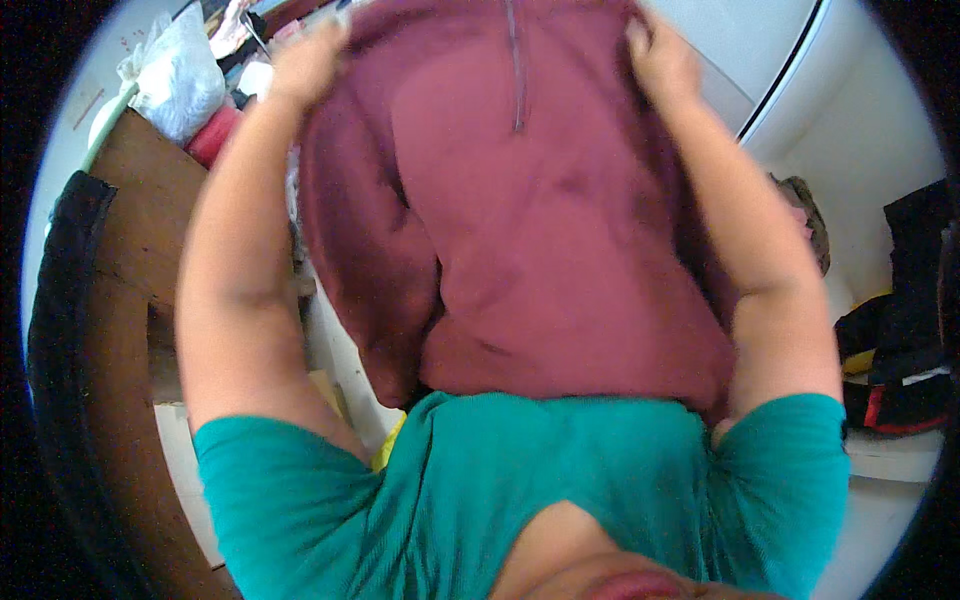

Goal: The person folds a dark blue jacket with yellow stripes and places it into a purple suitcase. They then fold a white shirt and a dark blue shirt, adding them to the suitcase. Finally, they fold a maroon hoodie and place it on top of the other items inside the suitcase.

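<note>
A maroon long-sleeved garment hangs spread out in front of my chest, with a dark zip running down its middle from the picture's top edge. My left hand grips its upper edge on the left side of the picture, and my right hand grips it on the other side. One sleeve hangs down along the left part of the garment. The top of the garment is cut off by the frame, and both hands are a little blurred.
At the upper left, a white plastic bag and a red cloth lie by a brown wooden surface. Black cloth hangs at its edge. Dark items with red and yellow parts are at the right, below a pale wall.
</note>
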`<move>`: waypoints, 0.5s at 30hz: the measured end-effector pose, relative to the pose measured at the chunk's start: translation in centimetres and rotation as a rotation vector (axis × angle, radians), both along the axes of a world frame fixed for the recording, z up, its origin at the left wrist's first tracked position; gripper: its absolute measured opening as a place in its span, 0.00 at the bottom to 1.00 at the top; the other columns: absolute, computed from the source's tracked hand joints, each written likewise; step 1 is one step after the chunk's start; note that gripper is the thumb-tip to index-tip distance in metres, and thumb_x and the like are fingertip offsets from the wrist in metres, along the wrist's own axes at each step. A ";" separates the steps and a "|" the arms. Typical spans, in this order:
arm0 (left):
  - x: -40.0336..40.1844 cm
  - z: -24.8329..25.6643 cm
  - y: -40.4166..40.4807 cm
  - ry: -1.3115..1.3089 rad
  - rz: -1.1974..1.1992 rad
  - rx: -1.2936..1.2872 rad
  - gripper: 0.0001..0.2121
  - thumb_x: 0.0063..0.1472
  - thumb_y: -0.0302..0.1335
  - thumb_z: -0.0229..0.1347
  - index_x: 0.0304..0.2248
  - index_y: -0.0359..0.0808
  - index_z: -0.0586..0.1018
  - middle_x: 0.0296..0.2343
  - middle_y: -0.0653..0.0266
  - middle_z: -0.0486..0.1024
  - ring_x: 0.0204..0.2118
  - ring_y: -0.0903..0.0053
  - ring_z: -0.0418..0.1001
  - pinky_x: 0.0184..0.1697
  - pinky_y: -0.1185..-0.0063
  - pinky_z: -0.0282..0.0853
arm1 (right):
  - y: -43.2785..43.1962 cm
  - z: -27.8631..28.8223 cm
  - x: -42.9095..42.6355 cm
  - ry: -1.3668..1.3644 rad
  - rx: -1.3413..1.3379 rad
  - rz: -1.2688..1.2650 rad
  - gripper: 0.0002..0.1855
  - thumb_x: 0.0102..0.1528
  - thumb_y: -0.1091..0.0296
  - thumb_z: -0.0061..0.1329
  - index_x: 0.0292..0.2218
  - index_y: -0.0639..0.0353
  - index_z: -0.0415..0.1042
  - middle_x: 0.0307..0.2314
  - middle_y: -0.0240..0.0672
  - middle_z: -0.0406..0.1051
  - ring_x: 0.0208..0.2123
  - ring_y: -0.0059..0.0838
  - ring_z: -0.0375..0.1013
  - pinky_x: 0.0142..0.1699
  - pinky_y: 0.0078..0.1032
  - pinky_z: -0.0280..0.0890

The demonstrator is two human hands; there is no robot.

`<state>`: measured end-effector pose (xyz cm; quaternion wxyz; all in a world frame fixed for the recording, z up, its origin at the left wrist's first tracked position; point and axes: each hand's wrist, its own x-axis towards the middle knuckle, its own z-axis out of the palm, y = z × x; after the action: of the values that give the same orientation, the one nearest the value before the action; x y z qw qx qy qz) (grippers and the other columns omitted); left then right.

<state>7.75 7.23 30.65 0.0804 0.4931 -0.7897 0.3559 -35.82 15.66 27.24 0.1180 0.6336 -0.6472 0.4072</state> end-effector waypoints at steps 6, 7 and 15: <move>-1.6 -31.9 5.5 0.445 0.170 0.620 0.30 0.61 0.42 0.50 0.61 0.52 0.57 0.59 0.56 0.55 0.60 0.59 0.56 0.59 0.59 0.55 | 9.3 -28.4 -1.0 0.083 0.451 0.013 0.33 0.54 0.61 0.51 0.59 0.48 0.57 0.57 0.44 0.54 0.59 0.45 0.53 0.62 0.42 0.49; -0.6 -33.8 6.3 0.496 0.102 0.524 0.28 0.61 0.41 0.49 0.60 0.50 0.58 0.59 0.56 0.55 0.61 0.60 0.55 0.59 0.58 0.54 | 10.8 -28.7 -1.5 0.121 0.333 0.085 0.31 0.53 0.63 0.52 0.57 0.50 0.60 0.56 0.44 0.56 0.58 0.46 0.54 0.61 0.41 0.50; 0.4 -34.1 6.4 0.773 -0.035 0.487 0.25 0.62 0.39 0.49 0.58 0.50 0.63 0.58 0.56 0.57 0.60 0.61 0.57 0.60 0.62 0.52 | 13.3 -27.4 -11.4 -0.165 0.302 -0.181 0.34 0.50 0.62 0.56 0.55 0.60 0.60 0.51 0.49 0.63 0.54 0.49 0.61 0.59 0.36 0.55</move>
<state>8.15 13.59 -3.41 0.2570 0.5810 -0.7705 -0.0516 -47.23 28.97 -0.17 0.0043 0.5476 -0.7628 0.3439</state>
